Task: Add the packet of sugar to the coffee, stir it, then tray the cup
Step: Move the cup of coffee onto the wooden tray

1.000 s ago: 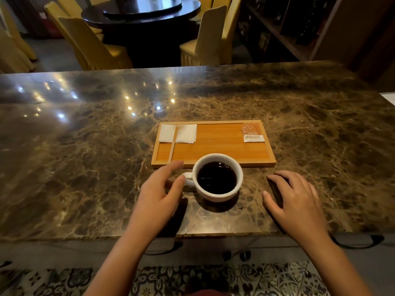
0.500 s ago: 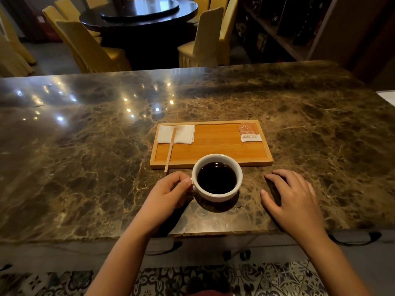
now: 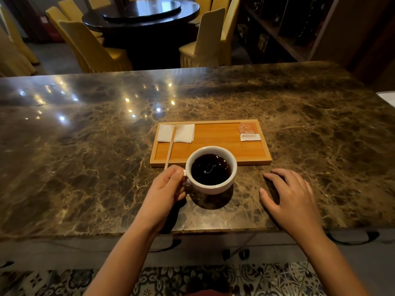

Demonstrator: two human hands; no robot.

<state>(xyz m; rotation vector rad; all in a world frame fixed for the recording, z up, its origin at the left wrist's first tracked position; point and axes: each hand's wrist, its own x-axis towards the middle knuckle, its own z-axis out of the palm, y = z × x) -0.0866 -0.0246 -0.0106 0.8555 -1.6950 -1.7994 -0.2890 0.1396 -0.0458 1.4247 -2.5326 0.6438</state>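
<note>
Coffee cup, white and filled nearly to the rim with black coffee, is sitting at the near middle of the marble counter, its far rim overlapping the near edge of the wooden tray as seen from above; whether it is resting on the counter or raised slightly cannot be told. The person's left hand is closing around the cup's handle on its left side, thumb and fingers curled and grasping it. The right hand is lying palm down on the counter to the right of the cup, fingers spread and relaxed, gripping nothing, with a clear gap between it and the cup.

On the tray, 3 items are lying flat. The sugar packet, orange and white and unopened, is occupying the far right corner. A folded white napkin is occupying the far left corner. A wooden stirrer is lying across the napkin and running toward the viewer, its near end passing over the tray's near edge and ending just beside the left hand's knuckles.

Beyond the counter, yellow-covered chairs are standing around 1 dark round table.
</note>
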